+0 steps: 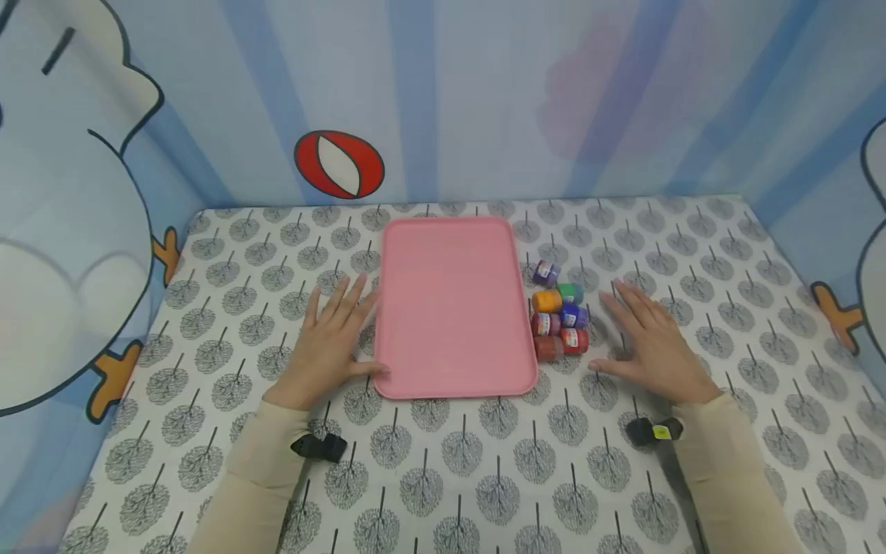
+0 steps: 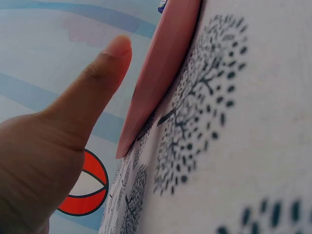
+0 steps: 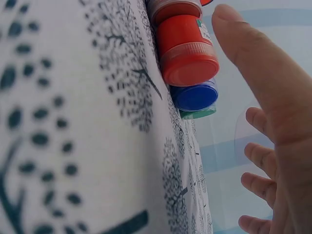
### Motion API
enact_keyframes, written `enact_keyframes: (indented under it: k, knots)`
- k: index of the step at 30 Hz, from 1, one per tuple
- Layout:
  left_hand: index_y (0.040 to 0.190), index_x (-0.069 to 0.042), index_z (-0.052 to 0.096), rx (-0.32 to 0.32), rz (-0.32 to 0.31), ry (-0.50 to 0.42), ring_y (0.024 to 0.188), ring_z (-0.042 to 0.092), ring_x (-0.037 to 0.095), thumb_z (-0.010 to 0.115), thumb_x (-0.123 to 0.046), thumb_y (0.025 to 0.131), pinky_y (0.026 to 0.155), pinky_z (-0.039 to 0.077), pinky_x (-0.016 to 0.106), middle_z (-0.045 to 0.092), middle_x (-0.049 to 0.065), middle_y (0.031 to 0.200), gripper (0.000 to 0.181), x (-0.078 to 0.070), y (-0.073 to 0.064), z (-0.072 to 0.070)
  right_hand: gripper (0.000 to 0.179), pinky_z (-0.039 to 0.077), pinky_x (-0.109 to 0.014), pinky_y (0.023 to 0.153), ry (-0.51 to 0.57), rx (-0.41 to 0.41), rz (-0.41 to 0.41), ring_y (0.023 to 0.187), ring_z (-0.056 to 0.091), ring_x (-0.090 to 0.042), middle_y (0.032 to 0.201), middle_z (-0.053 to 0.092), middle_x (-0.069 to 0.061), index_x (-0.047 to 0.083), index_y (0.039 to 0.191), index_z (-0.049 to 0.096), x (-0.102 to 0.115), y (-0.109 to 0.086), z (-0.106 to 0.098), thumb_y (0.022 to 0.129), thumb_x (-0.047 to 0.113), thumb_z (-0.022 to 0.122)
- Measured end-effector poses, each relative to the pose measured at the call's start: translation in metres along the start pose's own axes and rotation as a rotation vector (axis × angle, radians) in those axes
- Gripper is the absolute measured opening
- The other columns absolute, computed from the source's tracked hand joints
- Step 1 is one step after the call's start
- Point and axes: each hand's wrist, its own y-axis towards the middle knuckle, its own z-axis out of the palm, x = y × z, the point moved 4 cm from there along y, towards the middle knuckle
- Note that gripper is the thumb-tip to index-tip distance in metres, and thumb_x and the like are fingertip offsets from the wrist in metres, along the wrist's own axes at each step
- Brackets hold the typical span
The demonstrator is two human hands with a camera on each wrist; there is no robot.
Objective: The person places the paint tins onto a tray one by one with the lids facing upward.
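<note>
A flat pink tray lies in the middle of the table. My left hand is spread out at its left side, the thumb at the tray's lower left rim. Several small paint jars lie on their sides along the tray's right edge: a purple one, an orange one, a green one, a blue one, a maroon one, a brownish-red one and a red one. Right of the jars, my right hand has its fingers extended and holds nothing.
A white cloth printed with grey trees covers the table. Behind it rises a blue striped backdrop with a red-and-white ball picture. Black straps show at both wrists.
</note>
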Motion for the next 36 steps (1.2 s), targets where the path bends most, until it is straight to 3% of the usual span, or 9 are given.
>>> enact_keyframes:
  k: [8,15,21,28,36]
  knots:
    - [0.154,-0.014,0.018,0.004,-0.005,-0.028,0.151,0.005,0.032,0.073,-0.065,0.067,0.121,-0.001,0.059,0.008,0.009,0.164,0.114,0.0,-0.001,-0.001,0.105,0.019,-0.066,0.114,0.046,0.015,0.035,0.146,0.019,-0.039,0.162,0.016,-0.012,0.019,0.154,0.022,0.003,0.001,-0.004,0.071,0.053,0.078]
    - [0.154,-0.014,0.017,0.004,0.021,-0.04,0.152,0.001,0.03,0.072,-0.065,0.069,0.121,-0.007,0.056,0.0,0.005,0.164,0.113,-0.002,-0.001,-0.004,0.107,0.018,-0.066,0.115,0.051,0.053,0.075,0.147,0.018,-0.039,0.163,0.013,-0.009,0.019,0.153,0.022,0.003,0.0,-0.009,0.07,0.056,0.078]
    - [0.154,-0.013,0.02,-0.022,0.038,-0.062,0.151,0.002,0.031,0.074,-0.062,0.068,0.122,-0.009,0.053,0.003,0.007,0.164,0.113,-0.007,0.0,-0.006,0.108,0.02,-0.062,0.117,0.036,0.051,0.082,0.147,0.019,-0.037,0.162,0.017,-0.009,0.023,0.153,0.022,0.003,-0.001,-0.015,0.068,0.057,0.078]
    - [0.154,-0.013,0.019,-0.032,0.036,-0.089,0.152,-0.002,0.027,0.076,-0.057,0.068,0.121,-0.002,0.058,0.001,0.003,0.164,0.112,-0.006,-0.005,-0.008,0.104,0.025,-0.061,0.115,0.058,0.032,0.037,0.144,0.024,-0.039,0.159,0.023,-0.013,0.018,0.151,0.03,0.009,0.008,-0.019,0.068,0.052,0.081]
    - [0.153,-0.011,0.021,-0.018,0.063,-0.117,0.152,0.001,0.028,0.076,-0.055,0.069,0.121,0.004,0.06,0.002,0.004,0.164,0.11,-0.011,-0.001,-0.009,0.099,0.033,-0.06,0.111,0.107,0.032,0.036,0.137,0.035,-0.041,0.151,0.035,-0.019,0.012,0.147,0.036,0.015,0.005,-0.025,0.067,0.047,0.083]
